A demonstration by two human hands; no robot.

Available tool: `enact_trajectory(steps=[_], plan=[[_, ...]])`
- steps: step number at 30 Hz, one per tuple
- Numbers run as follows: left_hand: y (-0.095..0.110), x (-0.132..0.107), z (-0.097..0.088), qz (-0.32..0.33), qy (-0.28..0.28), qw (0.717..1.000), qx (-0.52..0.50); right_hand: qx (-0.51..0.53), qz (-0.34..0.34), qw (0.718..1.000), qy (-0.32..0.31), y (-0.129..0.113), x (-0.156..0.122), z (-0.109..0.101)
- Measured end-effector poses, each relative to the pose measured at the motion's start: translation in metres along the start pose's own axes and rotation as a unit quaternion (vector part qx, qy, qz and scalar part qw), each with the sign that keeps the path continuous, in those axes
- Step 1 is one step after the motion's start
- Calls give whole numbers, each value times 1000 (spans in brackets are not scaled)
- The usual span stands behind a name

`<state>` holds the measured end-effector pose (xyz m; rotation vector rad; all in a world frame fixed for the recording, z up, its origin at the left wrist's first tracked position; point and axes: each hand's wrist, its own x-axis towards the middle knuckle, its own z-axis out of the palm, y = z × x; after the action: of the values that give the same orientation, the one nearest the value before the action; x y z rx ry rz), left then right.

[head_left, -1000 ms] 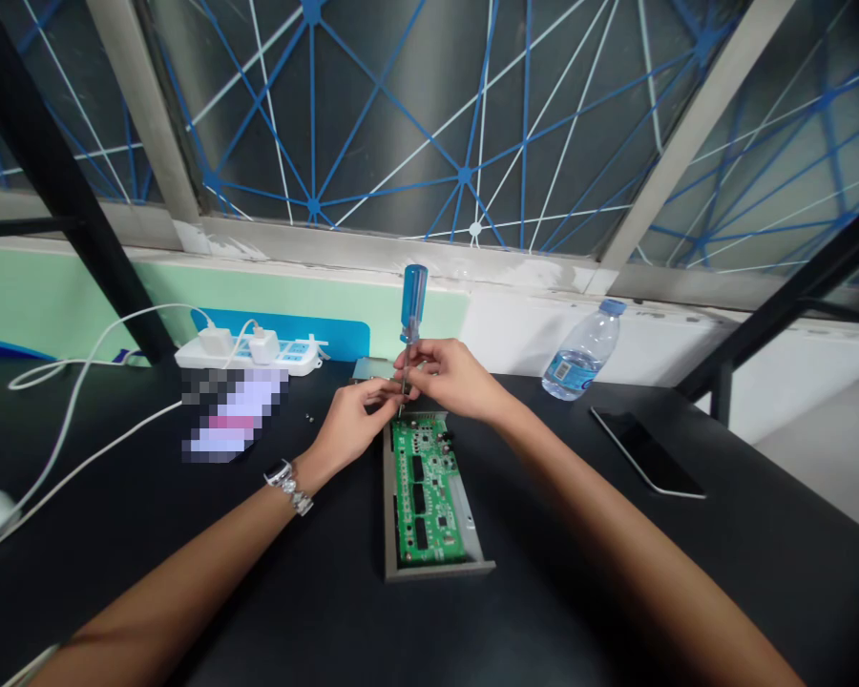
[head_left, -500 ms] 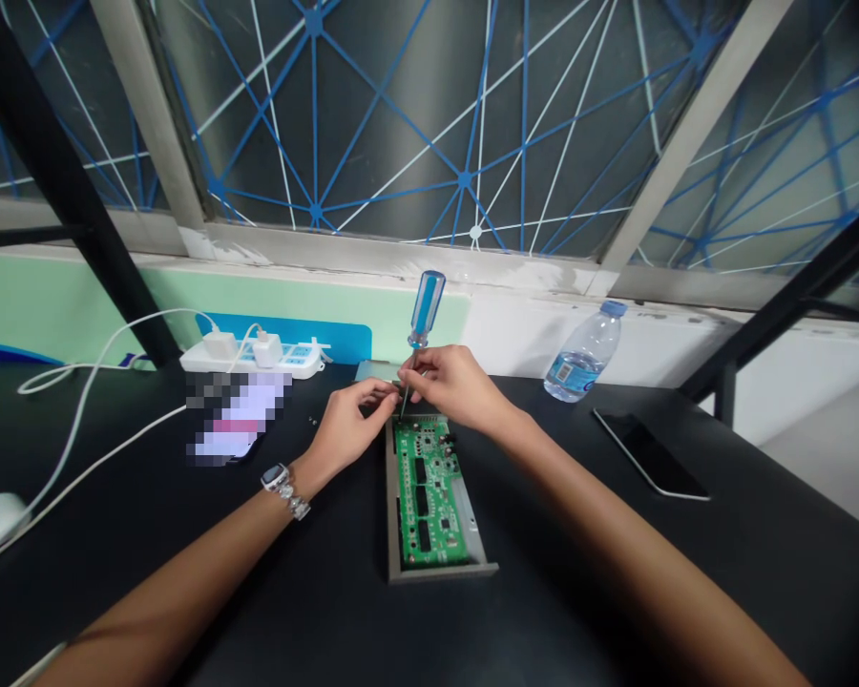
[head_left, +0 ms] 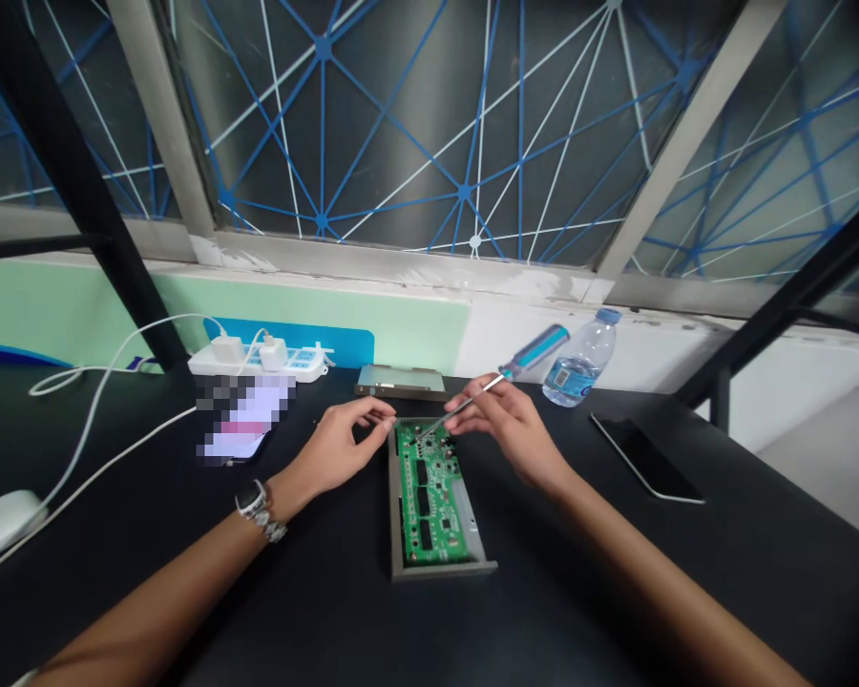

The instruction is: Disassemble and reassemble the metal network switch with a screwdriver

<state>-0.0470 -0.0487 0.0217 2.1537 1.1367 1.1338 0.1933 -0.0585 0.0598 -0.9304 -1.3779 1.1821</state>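
My right hand (head_left: 519,425) holds a screwdriver (head_left: 534,351) with a clear blue handle, its shaft slanting down to the left. Its tip is over the far end of a green circuit board (head_left: 436,491), though contact is hard to judge. This board sits in a shallow grey metal case (head_left: 440,572) lying lengthwise before me. Beside the case's far left corner is my left hand (head_left: 344,441), thumb and index fingertips drawn close together. Whatever is between them is too small to make out. A metal cover (head_left: 401,382) lies behind the case.
On the left are a white power strip (head_left: 258,363) with chargers, a lit phone (head_left: 247,420), white cables and a white rounded object (head_left: 7,525). A water bottle (head_left: 579,363) and a dark phone (head_left: 644,458) are on the right. A windowed wall stands behind the black table.
The screwdriver has gone from nearly upright to tilted right, and my right hand has moved right and down. My left hand has shifted slightly down. The metal cover is now uncovered.
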Motion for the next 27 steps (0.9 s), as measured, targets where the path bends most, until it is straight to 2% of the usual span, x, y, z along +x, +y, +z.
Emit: enact_trajectory(steps=[5,9,13,20,27], plan=[[2,-1,-2,40,-41,998,12,125,35,989,74,30,-16,-4],[0,-2,-2,63,-61,996,25,175,55,976,114,37,-17,-1],[-1,-2,0,59,-70,995,39,203,59,967,141,39,-17,4],[4,-3,5,48,-59,996,47,229,66,957,167,41,-22,15],[5,-4,8,40,-45,997,38,238,60,956,161,44,-24,17]])
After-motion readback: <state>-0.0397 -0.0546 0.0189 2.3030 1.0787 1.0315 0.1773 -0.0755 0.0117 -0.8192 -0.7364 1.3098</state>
